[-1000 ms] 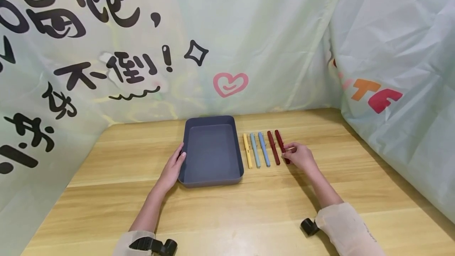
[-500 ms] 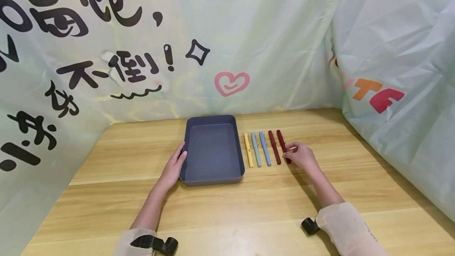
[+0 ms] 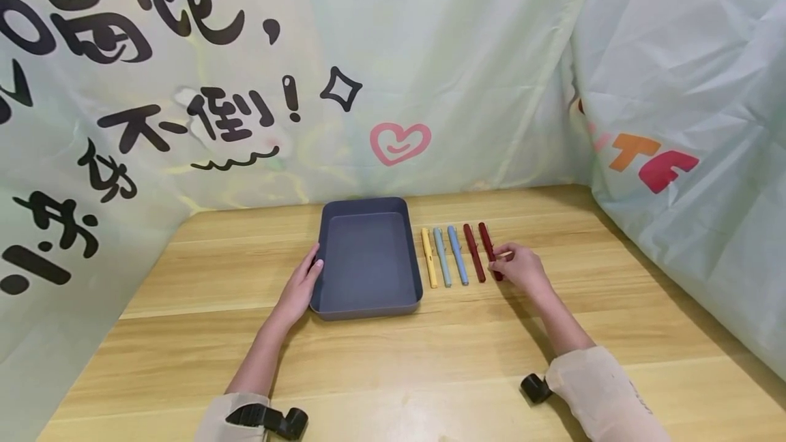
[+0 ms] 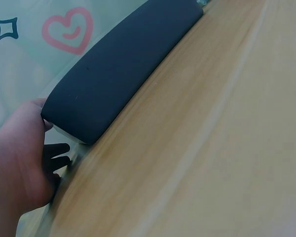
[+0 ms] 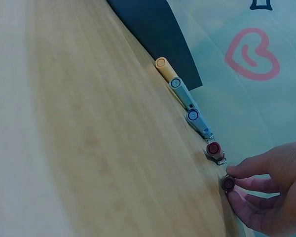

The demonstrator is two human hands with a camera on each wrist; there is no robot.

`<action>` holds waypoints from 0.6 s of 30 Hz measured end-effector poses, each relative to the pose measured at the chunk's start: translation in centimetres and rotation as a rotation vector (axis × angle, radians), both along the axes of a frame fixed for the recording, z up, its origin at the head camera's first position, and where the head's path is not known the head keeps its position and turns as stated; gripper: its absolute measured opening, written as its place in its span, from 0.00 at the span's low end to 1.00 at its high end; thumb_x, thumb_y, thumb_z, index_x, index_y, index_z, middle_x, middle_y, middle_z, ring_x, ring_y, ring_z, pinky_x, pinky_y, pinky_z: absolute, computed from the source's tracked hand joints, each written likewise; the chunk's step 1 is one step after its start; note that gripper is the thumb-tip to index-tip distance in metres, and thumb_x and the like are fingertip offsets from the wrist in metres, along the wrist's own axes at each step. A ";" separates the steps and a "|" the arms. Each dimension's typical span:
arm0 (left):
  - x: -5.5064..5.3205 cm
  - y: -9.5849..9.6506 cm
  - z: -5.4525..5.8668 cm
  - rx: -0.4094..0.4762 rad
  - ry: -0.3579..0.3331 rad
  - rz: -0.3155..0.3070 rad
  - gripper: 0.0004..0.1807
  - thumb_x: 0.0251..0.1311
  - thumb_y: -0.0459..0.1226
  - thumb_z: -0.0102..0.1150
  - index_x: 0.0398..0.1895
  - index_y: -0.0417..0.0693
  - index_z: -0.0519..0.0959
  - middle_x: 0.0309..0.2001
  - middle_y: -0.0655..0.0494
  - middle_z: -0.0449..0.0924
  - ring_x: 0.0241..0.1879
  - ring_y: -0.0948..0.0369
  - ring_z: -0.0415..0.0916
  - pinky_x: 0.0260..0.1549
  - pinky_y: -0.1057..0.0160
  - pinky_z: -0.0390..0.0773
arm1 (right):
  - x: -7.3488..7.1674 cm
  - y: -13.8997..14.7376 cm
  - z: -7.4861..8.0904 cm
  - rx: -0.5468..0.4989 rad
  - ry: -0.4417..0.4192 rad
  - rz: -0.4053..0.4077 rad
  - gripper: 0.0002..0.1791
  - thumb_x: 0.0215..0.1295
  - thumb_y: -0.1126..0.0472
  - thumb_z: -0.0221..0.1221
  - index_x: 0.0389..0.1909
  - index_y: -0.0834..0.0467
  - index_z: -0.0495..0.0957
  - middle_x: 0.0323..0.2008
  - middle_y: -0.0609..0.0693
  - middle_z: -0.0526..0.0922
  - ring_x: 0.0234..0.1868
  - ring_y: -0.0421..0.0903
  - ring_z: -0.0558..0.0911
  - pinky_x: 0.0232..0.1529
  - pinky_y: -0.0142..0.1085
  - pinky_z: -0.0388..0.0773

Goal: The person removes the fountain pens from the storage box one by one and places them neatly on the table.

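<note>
A dark grey-blue rectangular tray (image 3: 368,261) stands on the wooden table with nothing inside. My left hand (image 3: 297,288) holds its left wall, the thumb at the rim; in the left wrist view the fingers are in shadow beside the tray's end. To the tray's right, capped pens lie in a row: a yellow pen (image 3: 429,258), a pale blue pen (image 3: 442,258), a blue pen (image 3: 457,256), a dark red pen (image 3: 474,253) and a second dark red pen (image 3: 485,234) at the far right. My right hand (image 5: 271,190) pinches this last pen between thumb and fingers, still in line with the others.
A light wooden table (image 3: 393,374) spreads around the tray and pens. A printed fabric sheet (image 3: 467,87) rises behind the table, and another sheet (image 3: 694,87) hangs along its right side. Black camera mounts (image 3: 537,389) sit at both sleeves.
</note>
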State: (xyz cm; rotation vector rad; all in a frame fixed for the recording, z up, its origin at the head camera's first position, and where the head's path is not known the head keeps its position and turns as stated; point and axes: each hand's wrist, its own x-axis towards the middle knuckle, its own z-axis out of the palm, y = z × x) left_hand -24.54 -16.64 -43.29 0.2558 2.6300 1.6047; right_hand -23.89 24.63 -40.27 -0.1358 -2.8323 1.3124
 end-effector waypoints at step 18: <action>0.1 -0.1 0.2 -0.022 -0.017 0.011 0.30 0.71 0.51 0.31 0.73 0.56 0.46 0.71 0.47 0.42 0.68 0.47 0.39 0.61 0.42 0.43 | 0.0 0.2 1.1 0.003 0.012 0.000 0.17 0.61 0.64 0.58 0.48 0.69 0.72 0.35 0.61 0.77 0.29 0.50 0.80 0.28 0.36 0.76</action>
